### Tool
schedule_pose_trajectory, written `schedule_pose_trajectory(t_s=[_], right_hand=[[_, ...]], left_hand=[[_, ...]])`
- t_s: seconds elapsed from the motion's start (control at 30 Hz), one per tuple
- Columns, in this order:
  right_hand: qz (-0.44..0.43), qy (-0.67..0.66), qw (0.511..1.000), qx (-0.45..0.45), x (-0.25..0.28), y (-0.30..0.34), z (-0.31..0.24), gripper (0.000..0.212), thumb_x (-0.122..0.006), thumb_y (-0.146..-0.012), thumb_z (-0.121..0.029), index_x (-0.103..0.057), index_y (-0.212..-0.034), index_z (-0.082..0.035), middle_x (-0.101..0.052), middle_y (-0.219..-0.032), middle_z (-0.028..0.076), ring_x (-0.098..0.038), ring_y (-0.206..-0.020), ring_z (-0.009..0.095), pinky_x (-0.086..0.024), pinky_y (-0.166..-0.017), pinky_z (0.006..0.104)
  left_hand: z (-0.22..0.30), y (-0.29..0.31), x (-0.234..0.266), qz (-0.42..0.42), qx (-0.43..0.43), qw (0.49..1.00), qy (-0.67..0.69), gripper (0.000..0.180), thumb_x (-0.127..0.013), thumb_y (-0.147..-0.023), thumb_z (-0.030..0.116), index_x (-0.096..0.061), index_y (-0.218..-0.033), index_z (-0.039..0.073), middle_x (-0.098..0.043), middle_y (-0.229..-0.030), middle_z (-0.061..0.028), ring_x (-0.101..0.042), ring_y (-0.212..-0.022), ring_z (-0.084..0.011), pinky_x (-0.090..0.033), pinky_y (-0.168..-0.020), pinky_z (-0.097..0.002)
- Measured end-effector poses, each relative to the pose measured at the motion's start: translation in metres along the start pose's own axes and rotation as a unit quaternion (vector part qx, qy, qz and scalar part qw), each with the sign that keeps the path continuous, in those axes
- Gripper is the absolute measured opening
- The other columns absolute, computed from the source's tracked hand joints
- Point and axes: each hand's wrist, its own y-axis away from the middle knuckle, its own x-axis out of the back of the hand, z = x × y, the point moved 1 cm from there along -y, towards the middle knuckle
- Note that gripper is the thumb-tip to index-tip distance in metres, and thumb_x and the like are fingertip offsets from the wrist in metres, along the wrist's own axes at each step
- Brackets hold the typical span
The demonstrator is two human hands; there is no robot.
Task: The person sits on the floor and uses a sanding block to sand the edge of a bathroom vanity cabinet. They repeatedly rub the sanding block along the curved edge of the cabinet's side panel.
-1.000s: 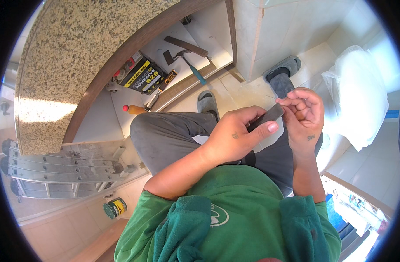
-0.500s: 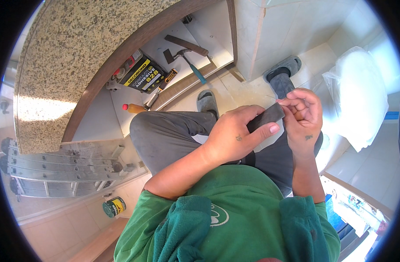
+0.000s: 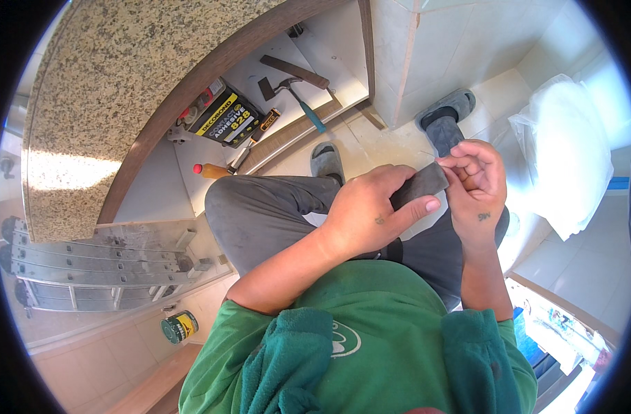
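Observation:
My left hand (image 3: 367,207) is wrapped round a dark grey-brown rectangular piece (image 3: 424,185), with the thumb along its near side and the fingers on the far side. The piece slants up to the right over my lap, and its left part is hidden in the hand. At its upper right end, my right hand (image 3: 479,176) has thumb and forefinger pinched together beside the corner, the other fingers curled. A thin pale sliver seems to stick out by these fingertips, too small to make out.
A cabinet with a curved granite top (image 3: 122,83) stands at left. Inside lie a hammer (image 3: 302,103), a black-and-yellow adhesive can (image 3: 226,117), a chisel-like tool (image 3: 257,138) and an amber bottle (image 3: 212,171). A ladder (image 3: 102,269), a small tin (image 3: 179,326) and white plastic wrapping (image 3: 564,152) are around me.
The dark piece has turned slightly in my left hand, so more of its upper face catches light. Both hands stay in nearly the same place.

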Motion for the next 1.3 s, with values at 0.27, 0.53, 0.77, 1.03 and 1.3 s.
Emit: schedule_pose_trajectory(t_s=[0.27, 0.53, 0.77, 1.03, 1.3], right_hand=[[0.002, 0.015, 1.0, -0.006, 0.0003, -0.0005, 0.0005, 0.045, -0.056, -0.083, 0.026, -0.051, -0.121, 0.002, -0.051, -0.117, 0.009, -0.066, -0.1, 0.015, -0.055, -0.086, 0.0267], [0.01, 0.01, 1.0, -0.028, -0.0013, -0.001, -0.001, 0.045, -0.056, -0.084, 0.025, -0.051, -0.121, 0.001, -0.053, -0.112, 0.009, -0.066, -0.099, 0.014, -0.054, -0.083, 0.0251], [0.014, 0.003, 0.999, -0.042, -0.0003, -0.0002, -0.0002, 0.044, -0.056, -0.085, 0.023, -0.05, -0.122, 0.001, -0.054, -0.11, 0.008, -0.066, -0.098, 0.013, -0.054, -0.083, 0.0237], [0.018, -0.003, 0.998, -0.065, 0.0001, -0.0002, 0.0019, 0.043, -0.056, -0.086, 0.022, -0.051, -0.122, 0.0, -0.054, -0.109, 0.008, -0.066, -0.098, 0.013, -0.053, -0.081, 0.0226], [0.013, -0.006, 0.997, -0.077, 0.001, -0.0001, 0.0037, 0.041, -0.055, -0.087, 0.022, -0.051, -0.121, 0.0, -0.055, -0.108, 0.007, -0.066, -0.098, 0.012, -0.053, -0.081, 0.0215]], left_hand=[[-0.002, -0.0004, -0.0005, 0.009, -0.014, 0.999, -0.033, 0.057, -0.071, -0.087, 0.051, -0.066, -0.11, -0.001, -0.068, -0.098, -0.0201, -0.067, -0.088, -0.0391, -0.055, -0.075, -0.0439], [-0.0042, -0.0003, -0.0006, 0.011, -0.02, 0.998, -0.05, 0.055, -0.078, -0.084, 0.045, -0.067, -0.112, -0.002, -0.069, -0.103, -0.0187, -0.068, -0.09, -0.0342, -0.054, -0.078, -0.0389], [-0.0031, -0.0005, -0.0001, 0.002, -0.004, 0.997, -0.075, 0.057, -0.077, -0.083, 0.047, -0.067, -0.113, -0.001, -0.069, -0.104, -0.0185, -0.068, -0.09, -0.0345, -0.055, -0.077, -0.0396], [-0.0053, -0.0008, -0.0001, -0.001, -0.007, 0.996, -0.086, 0.058, -0.077, -0.082, 0.047, -0.067, -0.114, 0.0, -0.069, -0.102, -0.0182, -0.068, -0.087, -0.0346, -0.055, -0.075, -0.04], [-0.0086, -0.0005, -0.0013, 0.002, -0.015, 0.994, -0.104, 0.058, -0.077, -0.082, 0.049, -0.066, -0.112, 0.0, -0.068, -0.098, -0.0169, -0.068, -0.084, -0.0348, -0.055, -0.071, -0.0403]])
